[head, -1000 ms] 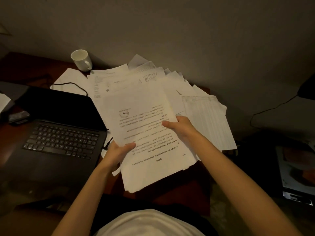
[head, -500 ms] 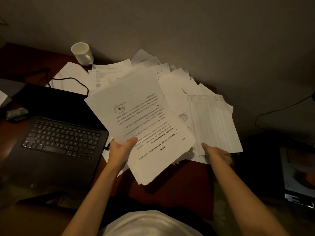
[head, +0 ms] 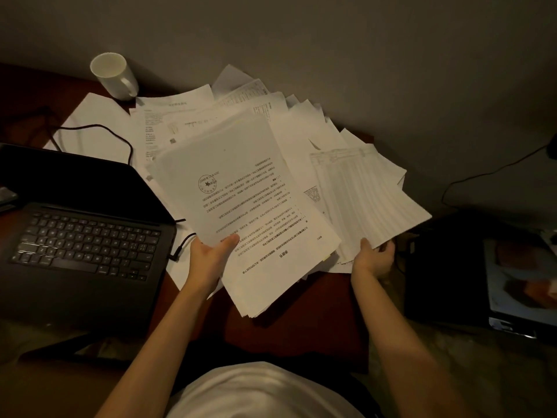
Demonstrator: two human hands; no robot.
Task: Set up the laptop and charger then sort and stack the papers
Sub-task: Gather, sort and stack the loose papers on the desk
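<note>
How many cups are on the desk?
1. The white cup stands at the desk's far edge, behind the laptop, beside the spread papers. None seems hidden.

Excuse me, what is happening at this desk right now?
A person is sorting papers. The left hand holds a stack of printed pages above the desk, and the right hand grips the near edge of table-printed sheets in the loose pile. An open laptop sits on the left, and a white mug stands behind.

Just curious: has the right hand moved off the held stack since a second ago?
Yes. The right hand left the stack, going right to the table sheets.
</note>
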